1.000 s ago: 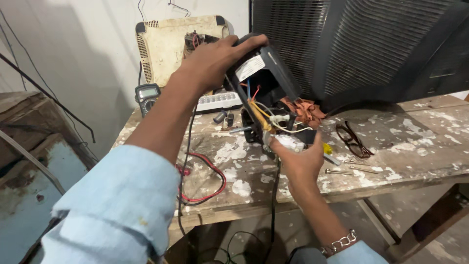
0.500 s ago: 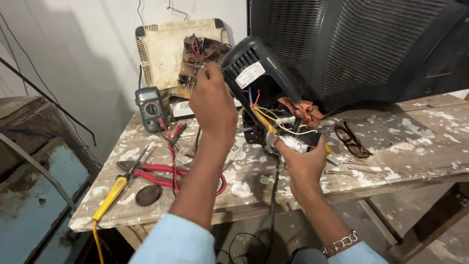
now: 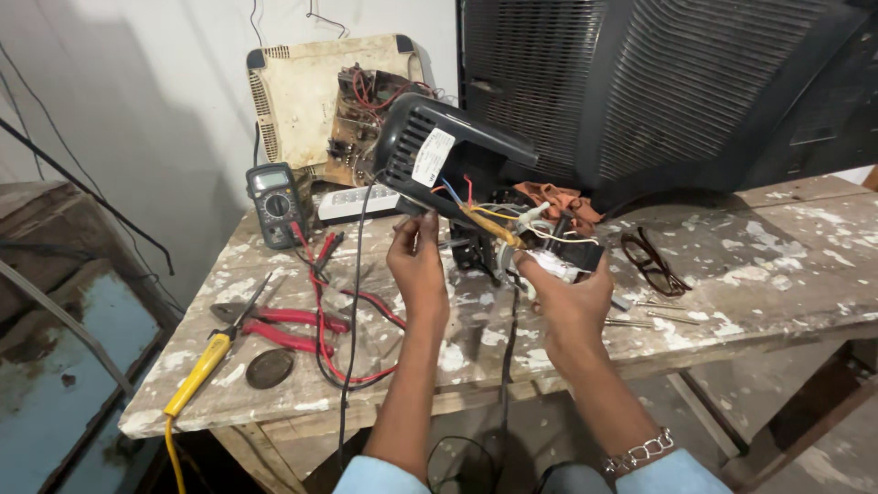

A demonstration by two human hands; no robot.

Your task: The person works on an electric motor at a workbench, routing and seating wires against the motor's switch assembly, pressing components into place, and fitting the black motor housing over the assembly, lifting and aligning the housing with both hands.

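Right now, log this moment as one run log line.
left hand: touching black housing | right hand: holding wired inner part | pliers, multimeter on workbench

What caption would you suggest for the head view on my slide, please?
Both hands, left hand and right hand, hold an opened black appliance housing with exposed wires above a paint-flecked workbench.

multimeter [image 3: 275, 203], red pliers [image 3: 274, 322], eyeglasses [image 3: 651, 262] (on the paint-flecked bench [image 3: 786, 229]).
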